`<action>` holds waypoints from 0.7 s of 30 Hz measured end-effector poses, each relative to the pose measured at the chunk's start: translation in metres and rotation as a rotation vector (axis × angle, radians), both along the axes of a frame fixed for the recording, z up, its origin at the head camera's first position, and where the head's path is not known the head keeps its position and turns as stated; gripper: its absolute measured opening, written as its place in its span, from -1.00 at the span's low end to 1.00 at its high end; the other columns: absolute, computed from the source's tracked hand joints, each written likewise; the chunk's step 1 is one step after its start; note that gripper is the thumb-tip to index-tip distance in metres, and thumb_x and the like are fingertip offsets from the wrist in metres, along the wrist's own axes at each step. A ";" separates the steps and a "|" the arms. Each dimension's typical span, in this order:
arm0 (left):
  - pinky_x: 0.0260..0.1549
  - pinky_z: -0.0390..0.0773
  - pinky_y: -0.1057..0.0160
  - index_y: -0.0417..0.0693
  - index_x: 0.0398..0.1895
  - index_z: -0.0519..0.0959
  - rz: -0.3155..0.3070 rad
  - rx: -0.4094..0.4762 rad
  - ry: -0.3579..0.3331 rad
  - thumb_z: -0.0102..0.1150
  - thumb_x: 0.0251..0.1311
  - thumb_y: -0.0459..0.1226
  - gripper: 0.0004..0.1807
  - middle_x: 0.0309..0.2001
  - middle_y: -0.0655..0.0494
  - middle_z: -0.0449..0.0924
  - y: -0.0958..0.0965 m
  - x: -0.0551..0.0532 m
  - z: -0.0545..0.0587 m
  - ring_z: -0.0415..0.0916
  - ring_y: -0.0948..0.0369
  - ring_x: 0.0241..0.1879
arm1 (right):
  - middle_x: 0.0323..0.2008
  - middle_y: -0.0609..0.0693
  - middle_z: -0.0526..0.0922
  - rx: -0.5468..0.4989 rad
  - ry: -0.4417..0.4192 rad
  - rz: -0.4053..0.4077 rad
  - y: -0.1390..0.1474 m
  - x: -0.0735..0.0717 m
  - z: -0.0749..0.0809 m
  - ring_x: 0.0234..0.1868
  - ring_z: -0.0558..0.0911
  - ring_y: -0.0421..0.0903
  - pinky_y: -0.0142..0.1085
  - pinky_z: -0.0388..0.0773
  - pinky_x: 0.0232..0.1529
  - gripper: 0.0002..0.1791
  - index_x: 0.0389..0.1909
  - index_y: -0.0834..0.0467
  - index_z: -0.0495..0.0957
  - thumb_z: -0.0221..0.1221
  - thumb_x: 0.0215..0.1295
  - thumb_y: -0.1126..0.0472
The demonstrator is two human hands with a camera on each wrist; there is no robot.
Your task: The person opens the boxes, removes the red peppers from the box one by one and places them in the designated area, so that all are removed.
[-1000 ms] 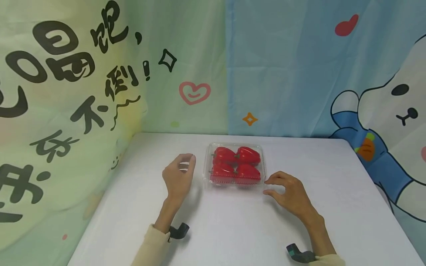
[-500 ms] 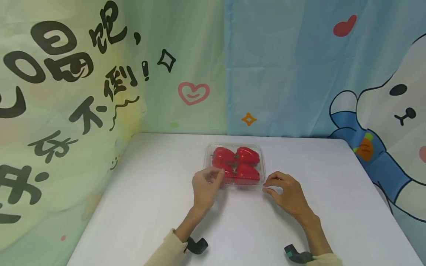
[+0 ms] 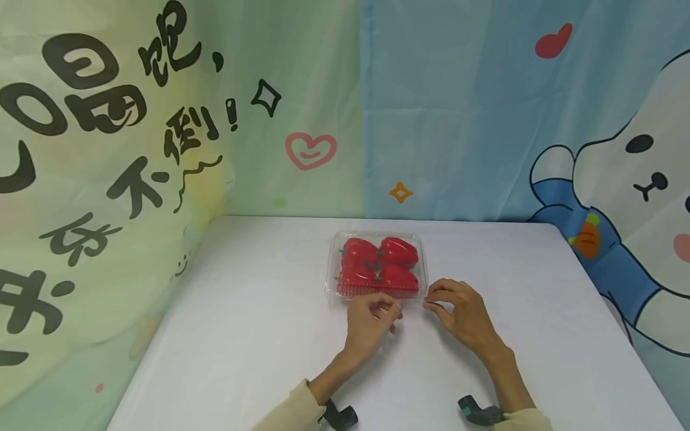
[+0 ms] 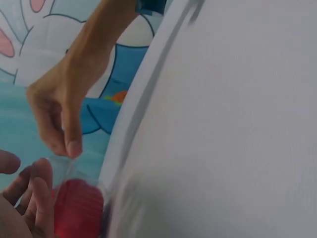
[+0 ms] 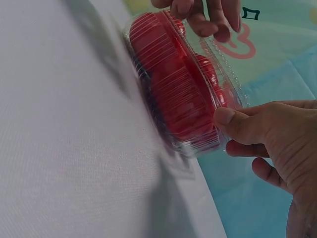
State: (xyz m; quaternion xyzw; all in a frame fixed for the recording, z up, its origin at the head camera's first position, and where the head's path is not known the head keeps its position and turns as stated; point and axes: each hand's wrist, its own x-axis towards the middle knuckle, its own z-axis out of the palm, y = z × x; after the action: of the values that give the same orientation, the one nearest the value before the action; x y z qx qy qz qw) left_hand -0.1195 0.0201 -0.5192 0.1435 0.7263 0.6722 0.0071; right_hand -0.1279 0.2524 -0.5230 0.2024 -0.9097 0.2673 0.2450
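Observation:
A clear plastic clamshell box (image 3: pixel 423 263) holds several red bell peppers (image 3: pixel 399 251) and stands on the white table. At its front right corner, my right hand (image 3: pixel 465 314) pinches the rim between thumb and fingers, as the right wrist view shows. My left hand (image 3: pixel 368 323) is in front of the box's near edge, fingers loosely bent and the thumb apart from them. In the right wrist view the left hand (image 5: pixel 203 15) is close beside the box's rim with nothing in its grasp; whether a fingertip touches the plastic I cannot tell.
The white table (image 3: pixel 259 287) extends around the box on all sides. A printed curtain (image 3: pixel 458 108) hangs behind and at the left. Dark wrist-worn cameras (image 3: pixel 480 412) sit on both wrists.
My left hand has moved right and toward the near side, from left of the box to its front edge. The right hand has closed its fingertips on the corner; the box stays in place.

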 end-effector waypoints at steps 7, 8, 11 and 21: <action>-0.55 0.57 0.50 -0.49 -0.12 0.77 -0.031 0.113 -0.189 0.35 0.43 -0.36 -0.76 -0.26 -0.48 0.79 0.020 0.002 -0.009 0.71 -0.28 -0.57 | -0.28 -0.06 0.84 -0.009 0.050 0.024 0.001 0.000 -0.002 -0.21 0.71 -0.08 -0.40 0.53 -0.08 -0.66 -0.37 0.11 0.85 0.68 -0.18 0.48; -0.56 0.57 0.50 -0.49 -0.12 0.77 -0.026 0.128 -0.219 0.35 0.42 -0.38 -0.77 -0.25 -0.49 0.79 0.023 0.003 -0.011 0.71 -0.15 -0.60 | -0.28 -0.06 0.84 -0.010 0.056 0.025 0.000 0.000 -0.002 -0.21 0.71 -0.09 -0.41 0.51 -0.07 -0.66 -0.37 0.11 0.85 0.68 -0.18 0.49; -0.57 0.57 0.49 -0.51 -0.12 0.77 -0.018 0.169 -0.287 0.33 0.40 -0.43 -0.79 -0.23 -0.52 0.78 0.033 0.005 -0.016 0.65 0.26 -0.65 | -0.29 -0.07 0.84 -0.013 0.062 0.023 0.000 0.000 -0.003 -0.22 0.71 -0.09 -0.40 0.48 -0.08 -0.67 -0.39 0.12 0.85 0.67 -0.18 0.50; -0.59 0.60 0.51 -0.52 -0.07 0.76 0.015 0.318 -0.390 0.35 0.42 -0.44 -0.79 -0.17 -0.60 0.74 0.054 0.004 -0.031 0.62 0.40 -0.64 | -0.27 0.00 0.86 -0.040 0.087 0.011 -0.004 0.002 -0.005 -0.20 0.73 -0.04 -0.32 0.43 -0.04 -0.68 -0.40 0.19 0.84 0.63 -0.18 0.57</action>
State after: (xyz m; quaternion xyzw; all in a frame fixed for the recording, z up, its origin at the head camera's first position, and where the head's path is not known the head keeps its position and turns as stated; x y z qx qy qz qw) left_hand -0.1159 0.0745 -0.5503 0.0048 0.5974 0.7930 0.1195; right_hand -0.1257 0.2480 -0.5283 0.2141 -0.8914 0.2779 0.2870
